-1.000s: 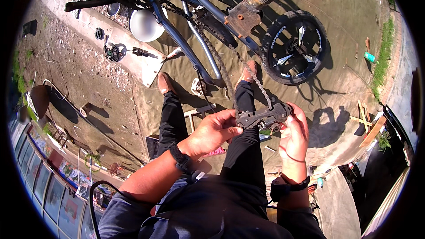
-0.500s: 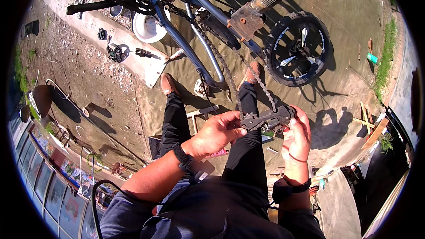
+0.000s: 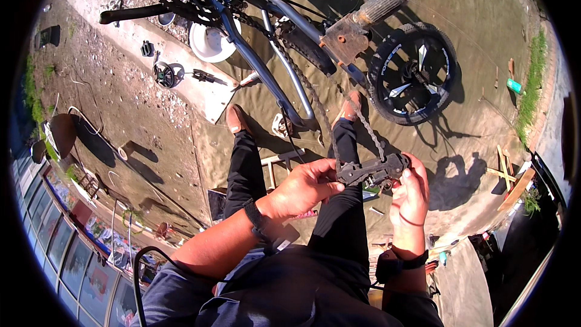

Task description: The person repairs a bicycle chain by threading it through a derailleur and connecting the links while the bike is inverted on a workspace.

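Between my two hands is a black rear derailleur (image 3: 374, 170), held up in front of my legs. My left hand (image 3: 307, 188) pinches its left end with thumb and fingers. At its right end, the fingers of my right hand (image 3: 411, 189) are closed round the body. Two runs of bicycle chain (image 3: 315, 98) come down to the derailleur from the bike frame (image 3: 257, 60), one to each end. Up at the frame's left sit the chainrings (image 3: 181, 3) and a crank arm (image 3: 134, 14). A thin black cable hangs near my left hand.
A bicycle wheel (image 3: 413, 74) lies on the ground cloth at right, next to a rusty clamp (image 3: 345, 41) on a stand arm. A white basin (image 3: 212, 42) sits beyond the frame. Small parts and a reel (image 3: 163, 74) lie on a board. Wood pieces (image 3: 514, 188) lie far right.
The whole scene has shifted slightly right and down in view. The derailleur has tilted a little between my hands; both still hold it.
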Demonstrator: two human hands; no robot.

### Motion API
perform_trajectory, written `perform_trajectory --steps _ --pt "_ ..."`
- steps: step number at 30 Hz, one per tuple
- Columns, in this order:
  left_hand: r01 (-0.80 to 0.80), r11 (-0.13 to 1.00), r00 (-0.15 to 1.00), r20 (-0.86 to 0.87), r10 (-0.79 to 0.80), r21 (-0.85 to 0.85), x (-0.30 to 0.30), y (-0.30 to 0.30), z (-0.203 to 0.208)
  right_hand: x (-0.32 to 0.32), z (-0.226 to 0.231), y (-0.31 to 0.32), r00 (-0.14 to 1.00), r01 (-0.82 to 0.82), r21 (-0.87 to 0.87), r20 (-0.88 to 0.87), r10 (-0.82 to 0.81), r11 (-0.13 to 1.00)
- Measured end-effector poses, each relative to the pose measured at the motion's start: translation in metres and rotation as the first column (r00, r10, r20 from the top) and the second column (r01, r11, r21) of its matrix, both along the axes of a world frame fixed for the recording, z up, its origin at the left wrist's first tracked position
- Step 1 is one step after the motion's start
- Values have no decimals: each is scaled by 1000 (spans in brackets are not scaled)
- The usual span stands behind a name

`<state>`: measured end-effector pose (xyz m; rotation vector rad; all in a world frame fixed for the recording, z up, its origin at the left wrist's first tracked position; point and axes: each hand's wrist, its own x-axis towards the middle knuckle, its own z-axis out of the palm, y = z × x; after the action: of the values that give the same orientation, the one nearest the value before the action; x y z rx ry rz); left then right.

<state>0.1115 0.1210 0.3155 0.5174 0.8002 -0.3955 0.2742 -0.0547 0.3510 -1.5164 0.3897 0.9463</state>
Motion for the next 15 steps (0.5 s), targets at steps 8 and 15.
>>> perform_trajectory --steps 8,15 --pt "26 1000 999 -29 -26 -16 2 4 4 -1 -1 0 1000 16 -17 21 -16 1000" --pt "-39 998 999 -12 39 -41 8 5 6 0 -6 -3 999 41 -13 -8 -41 999"
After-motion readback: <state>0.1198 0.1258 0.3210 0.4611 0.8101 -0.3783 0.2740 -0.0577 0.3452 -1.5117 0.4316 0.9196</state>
